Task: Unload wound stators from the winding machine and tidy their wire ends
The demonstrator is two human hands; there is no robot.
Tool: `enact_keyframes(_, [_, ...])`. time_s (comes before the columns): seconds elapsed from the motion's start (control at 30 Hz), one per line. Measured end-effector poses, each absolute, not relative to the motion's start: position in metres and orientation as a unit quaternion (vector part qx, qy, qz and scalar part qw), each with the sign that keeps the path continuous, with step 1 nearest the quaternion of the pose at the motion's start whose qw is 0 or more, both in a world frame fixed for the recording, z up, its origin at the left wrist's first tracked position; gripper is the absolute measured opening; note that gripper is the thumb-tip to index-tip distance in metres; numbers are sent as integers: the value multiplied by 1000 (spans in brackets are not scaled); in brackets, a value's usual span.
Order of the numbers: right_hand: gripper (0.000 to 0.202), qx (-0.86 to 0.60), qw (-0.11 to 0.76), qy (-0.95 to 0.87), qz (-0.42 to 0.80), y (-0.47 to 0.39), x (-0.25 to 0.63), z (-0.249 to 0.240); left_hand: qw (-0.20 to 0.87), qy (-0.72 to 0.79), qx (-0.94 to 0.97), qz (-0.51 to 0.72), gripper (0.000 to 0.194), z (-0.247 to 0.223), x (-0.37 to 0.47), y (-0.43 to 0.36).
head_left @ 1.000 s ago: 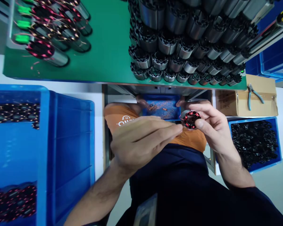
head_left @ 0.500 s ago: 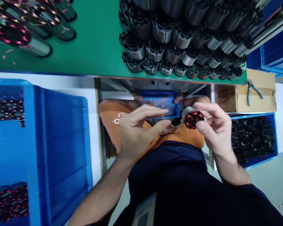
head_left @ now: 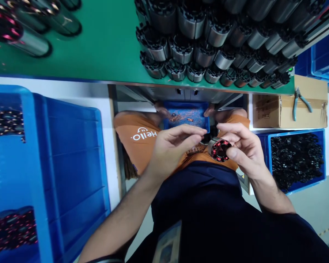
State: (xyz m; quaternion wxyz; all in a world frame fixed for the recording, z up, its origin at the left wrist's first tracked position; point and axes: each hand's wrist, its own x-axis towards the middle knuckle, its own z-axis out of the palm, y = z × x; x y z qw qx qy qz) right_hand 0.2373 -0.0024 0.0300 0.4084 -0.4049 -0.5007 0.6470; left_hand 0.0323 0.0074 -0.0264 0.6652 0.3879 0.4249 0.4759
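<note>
A motor stator [head_left: 220, 149] with red copper windings and a silvery outer shell is pinched between the thumb and fingers of my right hand [head_left: 245, 149]. Its wound end faces up toward the camera, and it hangs above my lap. My left hand [head_left: 174, 144] is just left of the stator, thumb and fingers apart and nothing between them. A gap separates its fingertips from the stator.
Stacked bare stator cores [head_left: 186, 51] fill the right part of the green bench [head_left: 106, 44]; wound stators [head_left: 30, 38] lie at its left. Blue crates [head_left: 71, 160] stand left. At right are pliers [head_left: 298, 102] on a carton [head_left: 285, 113] and a bin [head_left: 324, 157] of black parts.
My left hand has moved right, closer to the stator. The stator has shifted slightly left and down in my right hand, its wound end turned more toward the camera. The view has shifted slightly.
</note>
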Motion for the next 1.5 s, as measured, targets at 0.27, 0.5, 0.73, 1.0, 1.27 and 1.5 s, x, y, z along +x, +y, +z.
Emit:
enact_keyframes(0.27, [49,-425,375,-533,628,1,234,28,640,364,516,438,11,8,19,19])
enact_keyframes(0.5, [53,-442,411,-531,595,-1,242,34,672,472,435,369,30,-75,34,-10])
enact_keyframes(0.73, [56,-499,365,-552,559,8,241,37,430,446,618,484,79,-26,17,-4])
enact_keyframes(1.0, [65,-447,322,-581,599,9,238,38,380,421,669,481,79,3,35,-7])
enact_keyframes(1.27, [61,-449,321,-629,548,15,240,39,364,410,663,509,80,7,33,-9])
enact_keyframes(1.5, [5,-470,388,-655,447,15,237,40,362,431,675,477,45,10,27,-5])
